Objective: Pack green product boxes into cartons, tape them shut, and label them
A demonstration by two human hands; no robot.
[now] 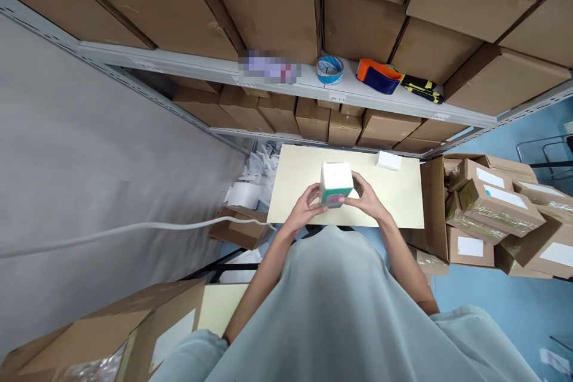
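A small white and green box [336, 178] is held upright between both hands above the pale yellow table [295, 170]. My left hand [307, 208] grips its left side, fingers curled against the lower edge. On the other side, my right hand [364, 198] has its thumb on the green front with a pinkish patch and its fingers round the right side. Behind my right hand, a small white item [389, 160] lies near the table's back edge.
A shelf [308, 76] above the table bears cartons, blue tape [330, 70], an orange and blue tool [379, 76] and yellow-black cutters [421, 89]. A large carton of taped parcels [501, 197] stands right. Left are a white roll [244, 196] and a hose [147, 225].
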